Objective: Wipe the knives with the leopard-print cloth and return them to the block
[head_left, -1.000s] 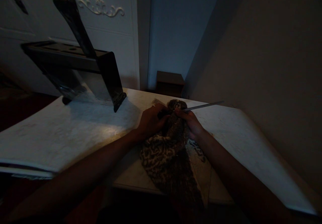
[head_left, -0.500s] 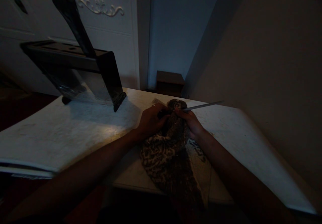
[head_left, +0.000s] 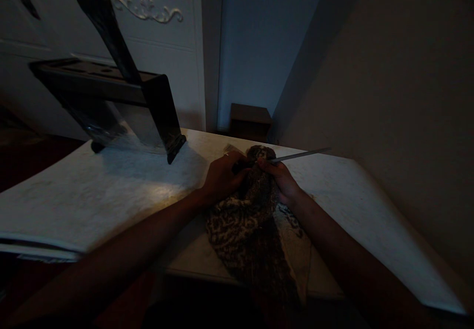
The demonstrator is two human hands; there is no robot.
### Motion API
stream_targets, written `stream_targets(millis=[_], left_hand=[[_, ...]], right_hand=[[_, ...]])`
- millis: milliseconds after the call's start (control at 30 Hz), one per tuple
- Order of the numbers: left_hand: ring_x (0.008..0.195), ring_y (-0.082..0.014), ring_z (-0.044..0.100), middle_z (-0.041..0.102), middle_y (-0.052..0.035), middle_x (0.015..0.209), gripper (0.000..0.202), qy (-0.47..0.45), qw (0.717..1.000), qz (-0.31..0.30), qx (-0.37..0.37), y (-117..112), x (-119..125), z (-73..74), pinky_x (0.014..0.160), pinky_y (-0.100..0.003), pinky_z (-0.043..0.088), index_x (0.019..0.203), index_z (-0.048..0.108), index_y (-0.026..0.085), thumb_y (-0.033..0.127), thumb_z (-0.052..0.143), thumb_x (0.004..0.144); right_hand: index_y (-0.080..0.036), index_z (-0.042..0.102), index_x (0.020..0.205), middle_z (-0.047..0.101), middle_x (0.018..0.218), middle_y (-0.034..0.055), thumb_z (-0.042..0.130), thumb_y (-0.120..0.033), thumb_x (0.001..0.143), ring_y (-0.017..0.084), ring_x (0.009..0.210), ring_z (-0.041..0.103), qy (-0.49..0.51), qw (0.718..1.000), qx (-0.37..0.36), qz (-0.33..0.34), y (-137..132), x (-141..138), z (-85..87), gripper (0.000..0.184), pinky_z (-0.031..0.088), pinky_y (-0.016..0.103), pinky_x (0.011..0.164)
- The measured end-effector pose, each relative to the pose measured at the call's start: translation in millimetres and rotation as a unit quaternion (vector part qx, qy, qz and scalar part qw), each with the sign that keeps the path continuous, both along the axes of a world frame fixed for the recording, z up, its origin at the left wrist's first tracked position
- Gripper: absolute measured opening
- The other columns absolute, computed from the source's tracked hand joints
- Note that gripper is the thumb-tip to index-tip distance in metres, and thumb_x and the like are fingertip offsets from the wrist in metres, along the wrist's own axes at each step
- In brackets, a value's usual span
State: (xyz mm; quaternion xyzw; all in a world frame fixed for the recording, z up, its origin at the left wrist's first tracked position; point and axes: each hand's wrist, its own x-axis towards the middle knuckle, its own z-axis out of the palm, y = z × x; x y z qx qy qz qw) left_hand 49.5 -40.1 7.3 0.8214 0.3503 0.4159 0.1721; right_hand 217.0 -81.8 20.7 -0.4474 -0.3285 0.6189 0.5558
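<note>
A long thin knife blade [head_left: 301, 155] sticks out to the right from a brown, pale-patterned cloth [head_left: 240, 225]. My left hand [head_left: 225, 176] is closed, with a ring on one finger, around the knife's dark end, which is mostly hidden between fingers and cloth. My right hand [head_left: 279, 176] pinches the cloth against the blade, thumb on top. Bunched at my fingers, the cloth hangs down over the table's near edge.
On the white table [head_left: 148, 186], at the left, stands a dark knife stand [head_left: 155, 102] with a clear panel and a black handle [head_left: 114, 38] rising from it. Behind are a white cabinet door [head_left: 166, 72], a small brown box-like unit [head_left: 251, 114] and a wall [head_left: 388, 97] on the right.
</note>
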Motion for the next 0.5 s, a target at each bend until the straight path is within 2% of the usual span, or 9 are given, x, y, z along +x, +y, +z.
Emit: stream_targets(millis=[500], left_hand=[[0.086, -0.0190, 0.065, 0.069, -0.0036, 0.092, 0.018, -0.010, 1.000, -0.008, 0.007, 0.7, -0.5, -1.4, 0.076, -0.031, 0.049, 0.095, 0.062, 0.017, 0.027, 0.065, 0.081]], right_hand=[[-0.013, 0.070, 0.081, 0.072, 0.070, 0.0052, 0.084, -0.036, 0.060, 0.018, 0.060, 0.067, 0.001, 1.000, 0.001, 0.004, -0.2, -0.6, 0.7, 0.034, 0.055, 0.030, 0.062]])
